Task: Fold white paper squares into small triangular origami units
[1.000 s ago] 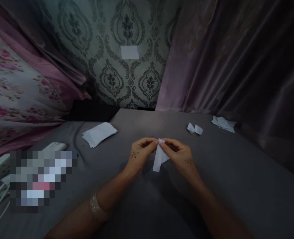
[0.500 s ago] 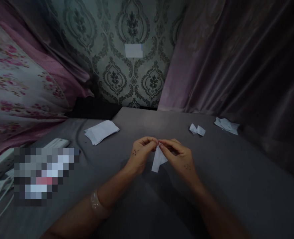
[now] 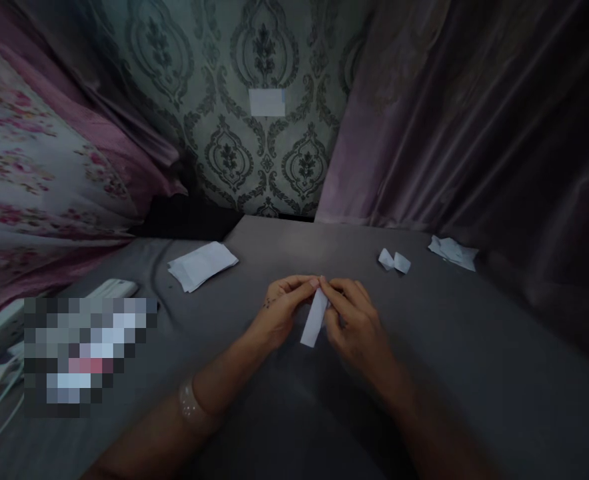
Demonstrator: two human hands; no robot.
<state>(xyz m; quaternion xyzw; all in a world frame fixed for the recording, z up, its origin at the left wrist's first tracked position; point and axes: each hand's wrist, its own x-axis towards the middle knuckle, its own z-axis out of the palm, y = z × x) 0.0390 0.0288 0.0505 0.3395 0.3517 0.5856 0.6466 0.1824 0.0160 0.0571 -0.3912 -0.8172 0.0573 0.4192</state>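
Paper strip (image 3: 314, 321) slants down above the grey surface (image 3: 479, 373), its top pinched by the left hand (image 3: 285, 305) while the right hand (image 3: 358, 320) grips its upper edge; a paper stack (image 3: 203, 265) lies beyond, leftward.

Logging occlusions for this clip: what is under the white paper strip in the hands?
Grey surface shows around the lower end of the white paper strip; whatever lies directly beneath is covered. The left hand and right hand partly hide its upper end.
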